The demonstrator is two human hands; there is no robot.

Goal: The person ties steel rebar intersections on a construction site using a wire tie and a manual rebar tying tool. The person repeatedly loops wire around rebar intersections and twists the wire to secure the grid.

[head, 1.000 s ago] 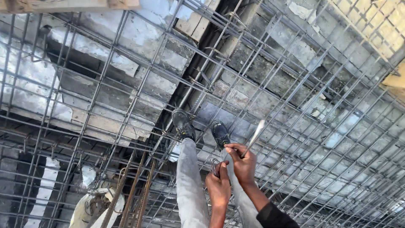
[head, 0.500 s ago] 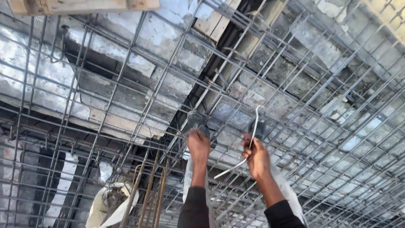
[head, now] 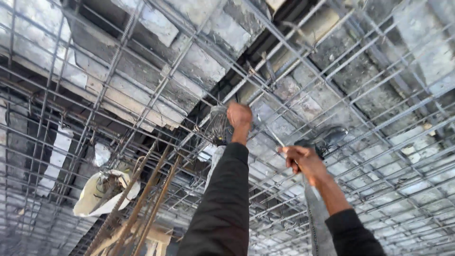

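Observation:
My left hand (head: 240, 115) is stretched down to the rebar mesh (head: 156, 90), its fingers closed at the top of a bundle of thin tie wires (head: 216, 127). To its right and nearer to me, my right hand (head: 303, 160) pinches a thin metal wire (head: 271, 134) that slants up-left toward the left hand. Both arms wear dark sleeves. Just beyond the right hand a dark shoe (head: 329, 136) rests on the bars, above a grey trouser leg (head: 314, 213).
Two layers of steel bars cover the whole view over grey formwork panels (head: 199, 61). Several rusty brown bars (head: 156, 199) slant at the lower left beside a white sack (head: 102, 192). A dark gap (head: 237, 76) runs diagonally through the middle.
My left arm has stretched farther out to the wire bundle. The right hand has drawn apart to the right, and the long bent wire now shows only as a short length.

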